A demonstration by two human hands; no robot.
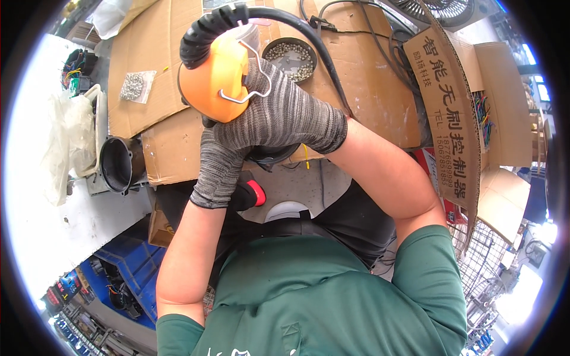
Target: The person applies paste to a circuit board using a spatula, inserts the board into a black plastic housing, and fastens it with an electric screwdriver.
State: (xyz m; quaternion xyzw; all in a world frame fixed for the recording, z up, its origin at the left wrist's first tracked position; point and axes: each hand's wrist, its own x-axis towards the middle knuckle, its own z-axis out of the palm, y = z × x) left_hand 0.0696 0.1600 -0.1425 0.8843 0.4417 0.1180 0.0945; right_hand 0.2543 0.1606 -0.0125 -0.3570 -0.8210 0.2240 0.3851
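Note:
My right hand (285,113), in a grey knitted glove, wraps round an electric screwdriver (211,83). Its rounded end cap is orange, with a bent wire hanging hook (270,89) and a ribbed black cable sleeve (202,35) on top. The tool's tip is hidden beneath the hands. My left hand (218,166), gloved alike, reaches up below the right one, and its fingers are hidden behind the right hand and the tool. Under both hands, a black round part (274,157) shows at the edge of the cardboard, and a short yellow wire (307,155) hangs beside it.
Cardboard (374,89) covers the bench. A round black dish (291,56) of small screws lies beyond my right hand. Further left are a clear bag of screws (136,86) and a black round housing (122,165). An open carton (451,113) with wires stands right; black cables (380,35) run behind.

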